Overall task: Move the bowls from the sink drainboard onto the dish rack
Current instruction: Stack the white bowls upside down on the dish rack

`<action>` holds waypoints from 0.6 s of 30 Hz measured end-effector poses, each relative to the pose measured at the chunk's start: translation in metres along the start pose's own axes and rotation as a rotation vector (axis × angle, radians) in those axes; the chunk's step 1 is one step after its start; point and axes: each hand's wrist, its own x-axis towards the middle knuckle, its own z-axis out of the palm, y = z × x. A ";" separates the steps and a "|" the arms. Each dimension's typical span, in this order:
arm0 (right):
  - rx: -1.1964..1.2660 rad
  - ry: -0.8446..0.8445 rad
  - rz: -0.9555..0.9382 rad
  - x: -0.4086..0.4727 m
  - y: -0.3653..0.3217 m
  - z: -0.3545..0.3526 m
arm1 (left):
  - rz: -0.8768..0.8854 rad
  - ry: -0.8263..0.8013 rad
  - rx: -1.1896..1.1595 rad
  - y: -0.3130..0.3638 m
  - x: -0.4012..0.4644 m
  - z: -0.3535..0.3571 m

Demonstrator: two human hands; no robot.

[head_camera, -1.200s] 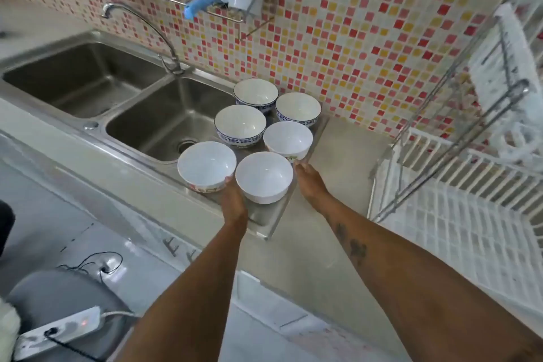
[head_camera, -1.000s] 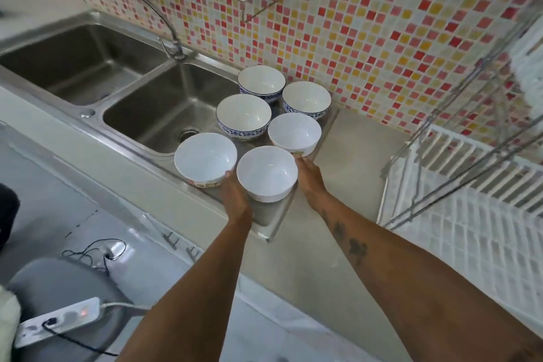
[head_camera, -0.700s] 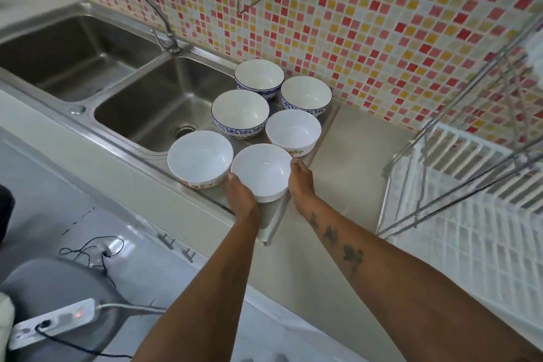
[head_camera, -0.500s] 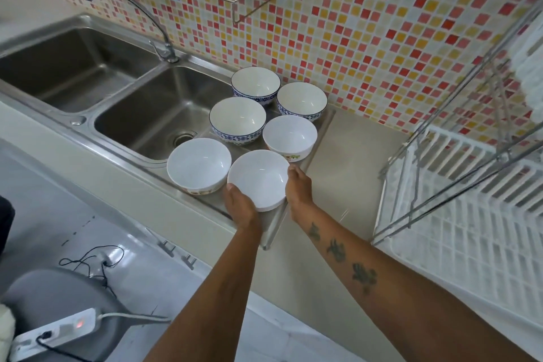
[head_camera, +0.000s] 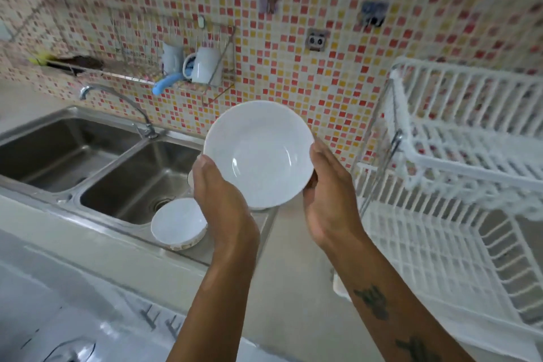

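Observation:
A plain white bowl is up in the air in front of the tiled wall, tilted with its inside toward me. My left hand grips its left rim and my right hand its right rim. Below it a second white bowl stands on the steel drainboard beside the sink. The other bowls on the drainboard are hidden behind my hands and the lifted bowl. The white two-tier dish rack stands to the right on the counter.
A double steel sink with a curved tap lies to the left. A wire wall shelf holds white mugs and a blue brush. Bare counter lies between drainboard and rack. The view is motion-blurred.
Both hands have lifted the near white bowl off the drainboard and up toward me, tilting it. The view has swung upward and shows more of the wall and rack.

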 end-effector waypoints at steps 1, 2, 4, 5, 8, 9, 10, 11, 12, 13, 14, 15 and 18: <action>0.063 0.000 -0.038 -0.007 -0.015 -0.003 | 0.030 -0.037 -0.015 0.010 -0.012 0.007; 0.114 0.005 -0.076 -0.014 -0.029 -0.007 | 0.062 -0.072 -0.022 0.020 -0.025 0.015; 0.180 0.029 -0.140 -0.026 -0.050 -0.015 | 0.113 -0.119 -0.015 0.033 -0.047 0.029; 0.190 0.048 -0.158 -0.032 -0.059 -0.021 | 0.131 -0.139 -0.011 0.037 -0.059 0.035; 0.178 0.059 -0.189 -0.046 -0.086 -0.046 | 0.181 -0.210 0.033 0.044 -0.088 0.052; 0.159 0.051 -0.192 -0.050 -0.098 -0.058 | 0.206 -0.249 0.039 0.045 -0.096 0.058; 0.144 0.033 -0.192 -0.053 -0.112 -0.071 | 0.241 -0.310 0.032 0.046 -0.103 0.063; 0.136 -0.006 -0.186 -0.055 -0.128 -0.085 | 0.279 -0.393 0.021 0.046 -0.109 0.071; 0.120 -0.085 -0.190 -0.056 -0.146 -0.101 | 0.318 -0.498 -0.001 0.048 -0.115 0.080; 0.087 -0.181 -0.211 -0.057 -0.162 -0.118 | 0.363 -0.608 -0.025 0.048 -0.119 0.090; 0.033 -0.274 -0.239 -0.059 -0.179 -0.134 | 0.407 -0.706 -0.045 0.050 -0.125 0.102; -0.032 -0.343 -0.255 -0.061 -0.194 -0.150 | 0.443 -0.777 -0.054 0.050 -0.130 0.115; -0.244 -0.359 -0.285 -0.068 -0.235 -0.189 | 0.440 -0.937 -0.030 0.041 -0.145 0.155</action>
